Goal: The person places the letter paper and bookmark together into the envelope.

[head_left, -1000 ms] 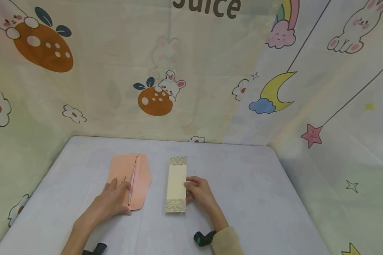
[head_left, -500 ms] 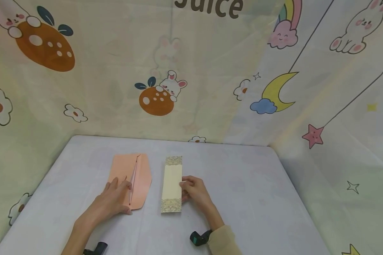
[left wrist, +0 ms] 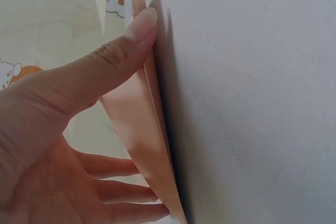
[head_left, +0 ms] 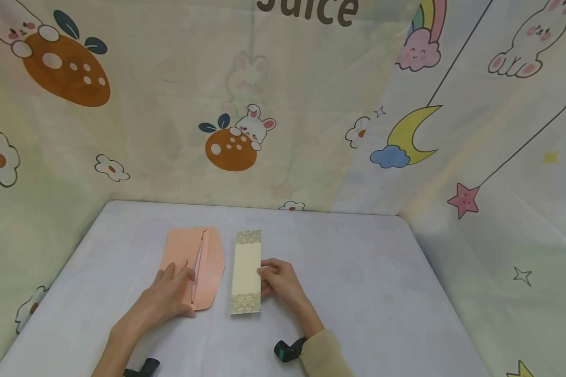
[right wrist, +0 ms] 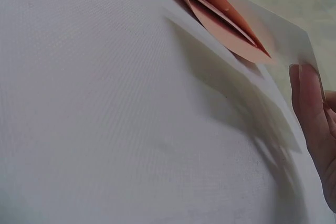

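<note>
A peach paper envelope (head_left: pixel 207 272) lies on the left part of the table, its flap spread to the right. Its mouth gapes, and a pale edge shows inside in the right wrist view. My left hand (head_left: pixel 167 290) holds the envelope, fingers spread over its face and thumb (left wrist: pixel 118 53) along the near edge. Just right of the flap is a long cream card (head_left: pixel 246 269) with patterned bands at both ends. My right hand (head_left: pixel 283 285) pinches its right long edge between thumb and fingers. In the right wrist view the card (right wrist: pixel 283 38) is raised, casting a shadow below.
A white cloth-like surface covers the table (head_left: pixel 358 277). Black wrist-worn devices show near the front, one by the right sleeve (head_left: pixel 325 353). A printed curtain (head_left: pixel 302 131) with cartoon figures hangs behind the table and along its sides.
My right hand has moved left with the cream card, bringing it nearer the envelope's flap. The left hand and the envelope have stayed in place.
</note>
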`<state>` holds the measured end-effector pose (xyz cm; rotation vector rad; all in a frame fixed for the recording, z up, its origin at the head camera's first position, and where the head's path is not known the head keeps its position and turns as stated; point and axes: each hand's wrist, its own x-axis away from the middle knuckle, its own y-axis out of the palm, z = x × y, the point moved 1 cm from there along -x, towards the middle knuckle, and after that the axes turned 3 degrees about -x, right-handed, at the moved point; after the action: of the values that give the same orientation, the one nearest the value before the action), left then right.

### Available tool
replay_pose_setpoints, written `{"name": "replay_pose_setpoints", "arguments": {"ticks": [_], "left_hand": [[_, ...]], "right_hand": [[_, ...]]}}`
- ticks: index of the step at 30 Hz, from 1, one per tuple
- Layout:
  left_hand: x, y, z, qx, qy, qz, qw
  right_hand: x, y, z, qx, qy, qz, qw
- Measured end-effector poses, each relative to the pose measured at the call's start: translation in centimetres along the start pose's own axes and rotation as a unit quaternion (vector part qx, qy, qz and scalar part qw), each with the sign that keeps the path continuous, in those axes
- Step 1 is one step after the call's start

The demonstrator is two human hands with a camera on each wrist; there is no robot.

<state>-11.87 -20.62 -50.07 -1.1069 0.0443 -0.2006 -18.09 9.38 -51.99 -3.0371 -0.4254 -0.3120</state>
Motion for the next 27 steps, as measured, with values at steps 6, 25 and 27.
{"name": "replay_pose_setpoints", "arguments": {"ticks": [6, 25, 27], "left_hand": [[0.0, 0.1, -0.1, -0.003, 0.001, 0.002, 1.0], [-0.1, 0.2, -0.1, -0.011, 0.004, 0.011, 0.9999], [-0.2, 0.3, -0.1, -0.011, 0.005, 0.012, 0.9999]], "right_hand": [[-0.4, 0.7, 0.0, -0.006, 0.003, -0.001, 1.0], [-1.3, 3.1, -0.4, -0.025, -0.002, -0.008, 0.9996], [-1.5, 3.3, -0.4, -0.02, -0.002, -0.01, 0.9997]]}}
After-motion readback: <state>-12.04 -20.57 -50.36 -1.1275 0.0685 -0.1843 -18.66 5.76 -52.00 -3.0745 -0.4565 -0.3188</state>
